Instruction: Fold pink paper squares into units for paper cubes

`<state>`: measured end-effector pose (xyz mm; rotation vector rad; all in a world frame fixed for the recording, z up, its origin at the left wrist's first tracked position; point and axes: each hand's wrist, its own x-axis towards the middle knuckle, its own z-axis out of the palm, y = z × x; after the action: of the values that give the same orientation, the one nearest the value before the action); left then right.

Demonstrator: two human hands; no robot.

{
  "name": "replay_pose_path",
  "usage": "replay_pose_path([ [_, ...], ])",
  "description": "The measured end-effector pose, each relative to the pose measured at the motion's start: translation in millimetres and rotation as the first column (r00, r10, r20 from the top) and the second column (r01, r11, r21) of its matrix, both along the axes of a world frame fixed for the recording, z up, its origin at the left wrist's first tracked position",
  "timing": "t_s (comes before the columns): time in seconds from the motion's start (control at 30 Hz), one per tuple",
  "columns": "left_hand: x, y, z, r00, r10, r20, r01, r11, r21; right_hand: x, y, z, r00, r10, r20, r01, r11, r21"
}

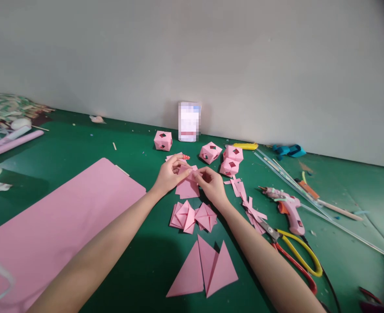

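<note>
Near the middle of the table my left hand [172, 173] and my right hand [210, 183] pinch a small piece of folded pink paper [195, 172] between them. Under it lie flat pink paper pieces [187, 189]. Closer to me is a cluster of folded pink pieces [185, 216], and nearer still are larger pink triangles [188, 274]. Behind my hands stand pink paper cubes with diamond-shaped holes, one [163, 141] at the left and several [210, 152] at the right.
A large pink sheet [68, 217] covers the left side. Pink strips [252, 211], scissors [296, 248], a pink glue gun [289, 206] and clear sticks [335, 221] lie right. A phone [189, 121] leans on the wall; a yellow tool [245, 146] lies nearby.
</note>
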<state>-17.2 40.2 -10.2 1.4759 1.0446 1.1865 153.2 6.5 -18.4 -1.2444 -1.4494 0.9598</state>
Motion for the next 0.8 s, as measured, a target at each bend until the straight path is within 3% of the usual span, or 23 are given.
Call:
replay_pose_path([
  [0.17,-0.4,0.8,-2.4,0.998,-0.019,-0.064,0.023,0.998,0.063,-0.4,-2.5,3.8,0.997,0.013,0.076,-0.013,1.0,0.003],
  [0.4,0.9,3.1,-2.3,0.999,0.031,0.009,-0.03,0.999,-0.018,-1.4,-4.6,7.6,0.998,-0.035,0.051,0.035,0.999,-0.008],
  [0.63,-0.4,6.2,-2.2,0.995,0.078,0.059,-0.075,0.996,-0.055,1.9,-1.9,7.4,0.979,-0.101,-0.178,0.093,0.994,-0.05],
  [0.8,-3.3,5.6,2.0,0.994,0.007,0.108,-0.001,0.998,-0.062,4.1,3.3,4.9,0.92,-0.144,-0.365,0.103,0.986,-0.131],
])
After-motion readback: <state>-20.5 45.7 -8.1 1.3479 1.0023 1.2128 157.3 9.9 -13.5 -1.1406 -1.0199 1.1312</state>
